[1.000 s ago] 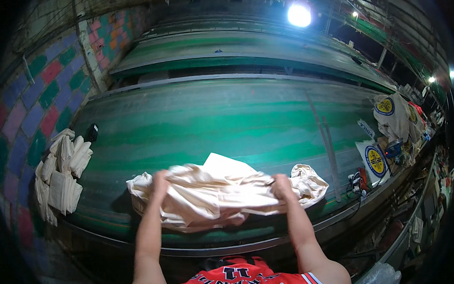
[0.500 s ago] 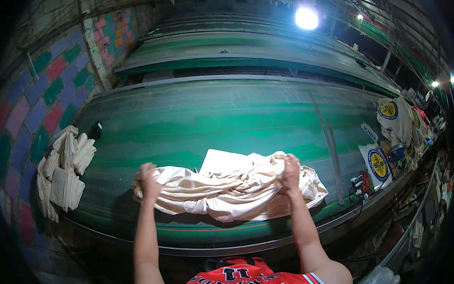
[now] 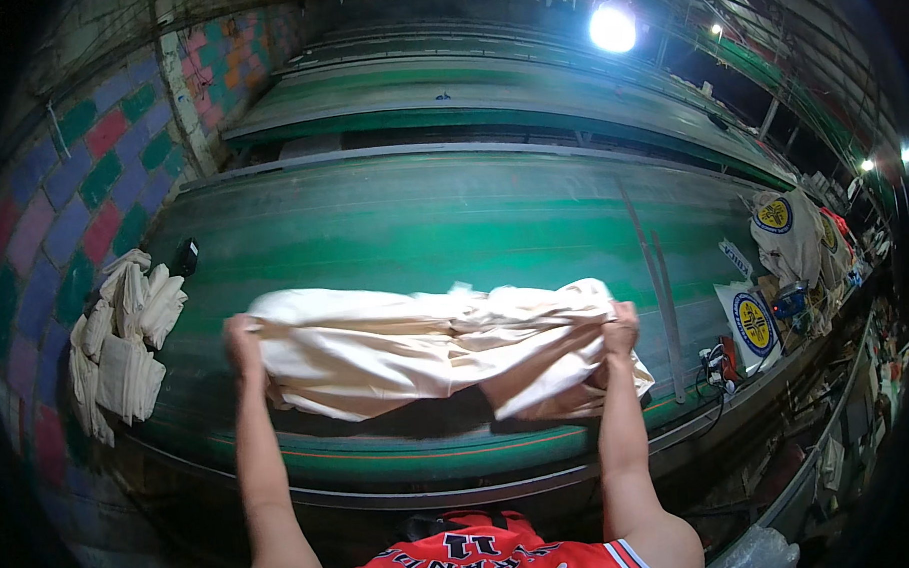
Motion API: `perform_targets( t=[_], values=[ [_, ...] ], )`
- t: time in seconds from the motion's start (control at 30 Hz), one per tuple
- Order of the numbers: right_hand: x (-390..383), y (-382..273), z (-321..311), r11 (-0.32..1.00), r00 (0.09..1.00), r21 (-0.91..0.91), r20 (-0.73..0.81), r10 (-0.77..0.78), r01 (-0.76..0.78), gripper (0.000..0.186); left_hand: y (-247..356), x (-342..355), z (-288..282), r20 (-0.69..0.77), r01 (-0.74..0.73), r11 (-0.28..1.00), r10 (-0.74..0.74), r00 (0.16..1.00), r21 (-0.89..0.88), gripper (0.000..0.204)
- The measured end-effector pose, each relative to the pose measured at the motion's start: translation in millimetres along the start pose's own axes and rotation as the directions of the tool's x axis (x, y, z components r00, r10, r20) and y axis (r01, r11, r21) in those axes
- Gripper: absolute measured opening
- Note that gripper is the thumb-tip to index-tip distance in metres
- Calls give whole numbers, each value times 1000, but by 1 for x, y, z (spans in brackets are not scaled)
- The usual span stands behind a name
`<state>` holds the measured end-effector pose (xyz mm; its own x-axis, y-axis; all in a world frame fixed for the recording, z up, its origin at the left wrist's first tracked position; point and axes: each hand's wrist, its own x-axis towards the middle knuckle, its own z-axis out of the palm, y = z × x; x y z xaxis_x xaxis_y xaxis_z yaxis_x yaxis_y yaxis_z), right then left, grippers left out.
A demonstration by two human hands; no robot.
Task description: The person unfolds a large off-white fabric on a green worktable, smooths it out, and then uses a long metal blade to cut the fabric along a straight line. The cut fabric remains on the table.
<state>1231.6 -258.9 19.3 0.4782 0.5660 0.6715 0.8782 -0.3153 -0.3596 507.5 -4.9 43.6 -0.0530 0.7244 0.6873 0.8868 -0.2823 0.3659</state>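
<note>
A cream cloth (image 3: 416,335) stretches between my hands across the near part of the green-topped table (image 3: 442,224), raised partly off the surface and casting a shadow below it, with bunched folds at the middle and right. My left hand (image 3: 242,343) is closed on the cloth's left end. My right hand (image 3: 619,326) grips it near the right end, where a loose crumpled part hangs past my fingers.
Folded cream cloths (image 3: 127,366) pile at the left edge beside a small black object (image 3: 187,256), next to a painted block wall. At right are printed fabrics (image 3: 783,232), a sign (image 3: 748,329) and a cluster of plugs and cables (image 3: 718,365). Further long tables (image 3: 448,104) run behind.
My hands have moved apart, the left one outward to the left and slightly up, the right one to the right, pulling the cloth wider and flatter. The white piece behind it is now mostly hidden.
</note>
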Motion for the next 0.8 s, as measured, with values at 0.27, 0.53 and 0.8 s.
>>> perform_targets(
  t=[0.27,0.53,0.8],
  values=[
    [8,25,-69,727,608,-668,514,605,-157,33,-95,-10,-77,268,394,755,-585,765,525,37],
    [-16,-80,22,984,734,-83,676,-60,156,71,81,-63,39,619,3,983,115,777,-186,62],
    [-63,-88,27,977,492,-134,870,35,166,43,151,-74,39,911,176,983,-125,394,58,68]
  ],
)
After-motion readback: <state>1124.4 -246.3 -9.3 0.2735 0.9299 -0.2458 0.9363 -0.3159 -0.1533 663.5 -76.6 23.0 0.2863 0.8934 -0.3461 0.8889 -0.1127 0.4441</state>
